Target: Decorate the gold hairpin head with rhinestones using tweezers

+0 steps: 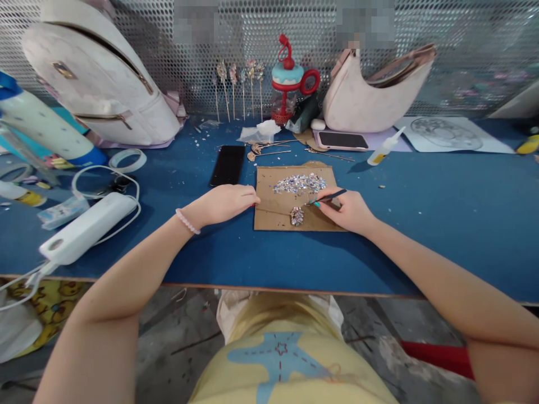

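Blue tabletop (421,213) stretches before us, backed by a perforated metal screen (463,33). On it, straight ahead, lies a flat brown cardboard sheet (273,216), and near its front edge sits the small gem-crusted ornament (297,216) on a thin stick. Our right hand (349,212) pinches a thin dark tool (332,196) tightly between thumb and fingers, its tip just beside the ornament. Our left hand (225,203) lies curled at the sheet's left edge, fingertips by the stick's far end; we cannot tell whether they grip it. Behind the ornament, a heap of glittering rhinestones (300,183) spreads over the cardboard. Further out we find a black slab phone (228,165) left of the sheet, a small white glue bottle (384,149) to the right, and a long white power bank (86,227) near the left forearm
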Available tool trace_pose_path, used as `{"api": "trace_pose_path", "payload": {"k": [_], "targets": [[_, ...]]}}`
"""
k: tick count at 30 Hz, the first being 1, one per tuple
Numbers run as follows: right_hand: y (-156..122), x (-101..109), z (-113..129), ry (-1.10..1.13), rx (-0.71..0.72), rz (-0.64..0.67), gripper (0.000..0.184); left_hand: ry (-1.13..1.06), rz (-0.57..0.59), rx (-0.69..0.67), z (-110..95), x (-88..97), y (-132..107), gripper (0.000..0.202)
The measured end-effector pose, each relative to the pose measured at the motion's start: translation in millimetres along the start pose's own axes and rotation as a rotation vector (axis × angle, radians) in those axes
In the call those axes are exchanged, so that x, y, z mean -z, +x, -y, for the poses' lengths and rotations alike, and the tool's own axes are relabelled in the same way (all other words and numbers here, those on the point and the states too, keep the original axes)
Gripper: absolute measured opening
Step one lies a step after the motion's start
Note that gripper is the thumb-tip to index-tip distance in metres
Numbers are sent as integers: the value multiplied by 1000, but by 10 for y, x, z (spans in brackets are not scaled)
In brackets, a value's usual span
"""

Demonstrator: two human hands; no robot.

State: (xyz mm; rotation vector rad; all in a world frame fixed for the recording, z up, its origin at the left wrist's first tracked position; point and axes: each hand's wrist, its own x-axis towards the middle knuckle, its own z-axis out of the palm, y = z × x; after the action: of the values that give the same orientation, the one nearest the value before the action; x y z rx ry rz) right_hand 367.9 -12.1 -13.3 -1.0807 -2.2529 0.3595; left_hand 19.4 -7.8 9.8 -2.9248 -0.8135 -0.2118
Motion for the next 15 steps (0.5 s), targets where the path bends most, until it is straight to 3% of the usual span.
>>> {"api": "trace_pose_path", "payload": {"k": [9,15], "targets": [[-9,-11,-20,-8,40,-17,13,7,16,7,-6,17,2,32],[-4,-43,-47,-10,55,-28,13,-52,3,8,-10,18,11,17]]}}
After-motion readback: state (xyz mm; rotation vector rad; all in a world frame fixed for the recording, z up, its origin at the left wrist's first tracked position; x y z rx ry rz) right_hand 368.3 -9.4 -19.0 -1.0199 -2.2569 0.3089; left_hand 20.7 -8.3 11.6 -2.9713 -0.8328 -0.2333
